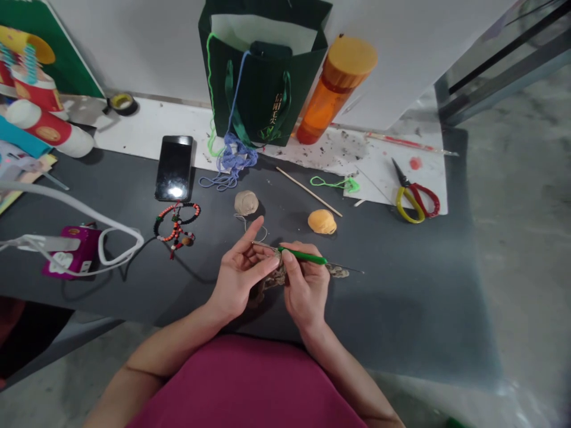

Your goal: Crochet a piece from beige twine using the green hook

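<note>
My right hand (pixel 307 285) grips a green-handled crochet hook (pixel 307 257), whose thin metal ends stick out on both sides. Pinched in my left hand (pixel 241 273) is a piece of beige-brown crochet work (pixel 275 278), with the index finger raised. Part of that piece hangs beneath both hands and also shows to the right of my right hand; the hands cover much of it. A thin strand leads from my left hand towards a beige ball of yarn (pixel 246 203). Beyond my right hand lies a small yellow-orange ball of yarn (pixel 322 222).
A dark green paper bag (pixel 263 89) and an orange bottle (pixel 334 89) stand at the back. Blue yarn (pixel 234 157), a wooden stick (pixel 308 191), scissors (pixel 413 196), a phone (pixel 174 168) and a beaded bracelet (pixel 176 226) lie around. White cable (pixel 120 229) crosses the left side.
</note>
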`<state>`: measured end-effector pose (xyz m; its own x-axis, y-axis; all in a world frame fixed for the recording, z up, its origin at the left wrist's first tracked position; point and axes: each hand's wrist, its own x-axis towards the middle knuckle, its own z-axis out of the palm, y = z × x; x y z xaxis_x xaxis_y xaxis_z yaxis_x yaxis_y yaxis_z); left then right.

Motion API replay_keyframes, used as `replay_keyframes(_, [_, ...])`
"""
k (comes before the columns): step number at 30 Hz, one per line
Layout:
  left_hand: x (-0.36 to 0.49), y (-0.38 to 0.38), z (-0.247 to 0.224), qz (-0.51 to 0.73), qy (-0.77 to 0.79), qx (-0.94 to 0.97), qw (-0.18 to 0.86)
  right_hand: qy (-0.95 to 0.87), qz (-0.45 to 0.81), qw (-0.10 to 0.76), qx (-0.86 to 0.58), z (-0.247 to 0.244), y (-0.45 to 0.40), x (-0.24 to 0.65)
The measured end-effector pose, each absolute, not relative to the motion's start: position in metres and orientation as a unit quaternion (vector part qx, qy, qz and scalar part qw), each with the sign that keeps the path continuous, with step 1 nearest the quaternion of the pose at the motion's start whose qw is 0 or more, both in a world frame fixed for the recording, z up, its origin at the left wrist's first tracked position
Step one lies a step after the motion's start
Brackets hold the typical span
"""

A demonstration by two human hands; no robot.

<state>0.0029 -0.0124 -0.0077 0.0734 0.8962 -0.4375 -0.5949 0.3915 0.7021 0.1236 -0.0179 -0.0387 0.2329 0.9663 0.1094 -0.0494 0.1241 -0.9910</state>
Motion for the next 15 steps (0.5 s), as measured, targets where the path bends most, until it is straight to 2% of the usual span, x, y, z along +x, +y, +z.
replay_keyframes(7, [0.0024, -0.0093, -0.0078, 0.490, 0.377, 0.095, 0.780, -0.402, 0.469, 0.591, -0.519, -0.0395, -0.0161, 0.1254])
replay_keyframes(15, [0.0037, -0.0097, -0.0081, 0.525, 0.417, 0.137, 0.729, -0.471, 0.405, 0.607, -0.496, -0.0302, -0.0154, 0.1233])
